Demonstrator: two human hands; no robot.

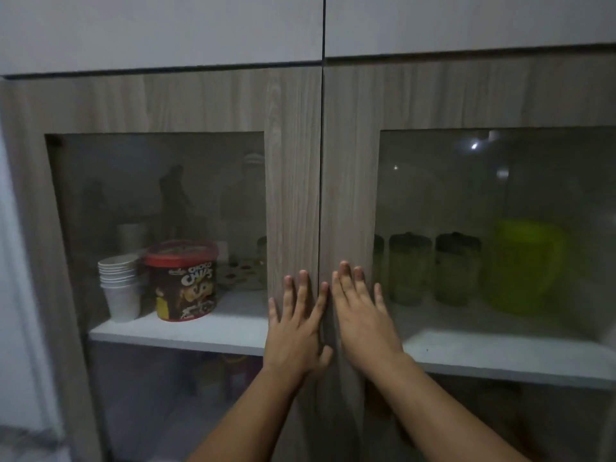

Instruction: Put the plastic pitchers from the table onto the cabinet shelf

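Observation:
Both cabinet doors are closed, wood-grain frames with tinted glass panes. My left hand [297, 323] lies flat on the left door [293, 161] beside the centre seam, fingers spread. My right hand [361, 316] lies flat on the right door [350, 161], just across the seam. Neither hand holds anything. Behind the right pane, a yellow-green plastic pitcher [525, 265] stands on the white shelf [500, 356], with tall greenish lidded tumblers [410, 268] to its left.
Behind the left pane, a stack of white paper cups [120, 286] and a red-lidded Choco Chips tub [182, 281] stand on the shelf. A lower shelf holds dim items. Plain grey upper doors [166, 28] run above.

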